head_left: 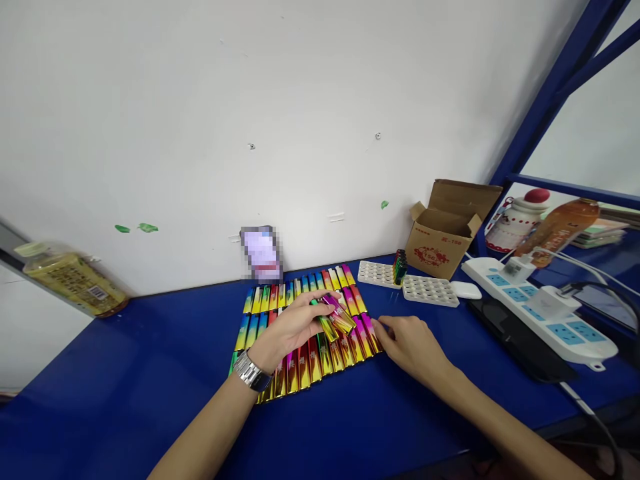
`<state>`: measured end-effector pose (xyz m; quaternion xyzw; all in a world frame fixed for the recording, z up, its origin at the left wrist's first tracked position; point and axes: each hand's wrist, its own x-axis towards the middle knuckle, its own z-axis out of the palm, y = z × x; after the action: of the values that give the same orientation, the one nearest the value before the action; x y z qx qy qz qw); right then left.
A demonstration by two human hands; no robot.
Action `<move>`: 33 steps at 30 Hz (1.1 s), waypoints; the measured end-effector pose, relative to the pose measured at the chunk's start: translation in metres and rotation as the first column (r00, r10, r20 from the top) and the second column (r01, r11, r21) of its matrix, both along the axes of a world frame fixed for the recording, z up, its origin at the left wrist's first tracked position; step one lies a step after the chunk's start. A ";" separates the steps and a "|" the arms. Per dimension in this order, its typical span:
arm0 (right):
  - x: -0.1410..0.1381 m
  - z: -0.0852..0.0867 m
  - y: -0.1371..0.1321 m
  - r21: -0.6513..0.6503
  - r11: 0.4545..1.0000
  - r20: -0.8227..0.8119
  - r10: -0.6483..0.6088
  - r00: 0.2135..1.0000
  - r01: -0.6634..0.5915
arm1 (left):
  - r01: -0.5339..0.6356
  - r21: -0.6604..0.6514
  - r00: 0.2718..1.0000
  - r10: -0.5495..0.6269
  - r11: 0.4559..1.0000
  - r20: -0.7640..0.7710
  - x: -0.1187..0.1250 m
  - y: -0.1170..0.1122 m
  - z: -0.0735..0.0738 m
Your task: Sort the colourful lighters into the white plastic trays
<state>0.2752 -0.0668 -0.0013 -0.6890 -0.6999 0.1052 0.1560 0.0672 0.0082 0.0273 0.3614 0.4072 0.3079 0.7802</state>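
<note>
Shiny metallic lighters with rainbow colours fading to gold lie side by side in rows on the blue table [165, 373]. Over these rows, my left hand [295, 323] is closed around a few lighters, among them a purple and gold lighter [340, 313] and a green and gold lighter [326, 327]. At the right end of the front row, my right hand [413, 343] has its fingers curled together. Its thumb and fingertips touch the edge of the last magenta and gold lighter [371, 332]; whether they pinch anything is hidden.
A phone [262, 255] leans on the wall behind the rows. To the right are white perforated trays [431, 291] with several lighters standing, an open cardboard box [433, 243], a black power bank [520, 337] and a power strip [545, 313]. A drink bottle [75, 280] stands left.
</note>
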 end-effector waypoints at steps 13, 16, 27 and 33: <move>-0.021 0.017 0.029 0.001 0.963 -0.514 0.231 0.826 -0.268 | 0.068 0.187 0.995 -0.053 0.980 -0.083 0.006 -0.007 0.000; -0.017 0.014 0.034 -0.031 0.952 -0.546 0.240 0.803 -0.306 | 0.074 0.216 0.994 -0.054 0.974 -0.100 0.007 -0.008 0.003; -0.019 0.019 0.040 0.081 0.922 -0.454 0.371 0.810 -0.377 | 0.003 0.224 0.995 0.019 0.975 -0.095 0.006 -0.005 -0.004; -0.032 0.020 0.043 0.150 0.924 -0.537 0.375 0.756 -0.352 | -0.124 0.199 0.983 0.148 0.972 -0.110 0.002 -0.008 0.000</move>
<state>0.2434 -0.0239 0.0186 -0.4760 -0.7461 0.3151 0.3428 0.0697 0.0005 0.0274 0.4244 0.4473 0.3755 0.6920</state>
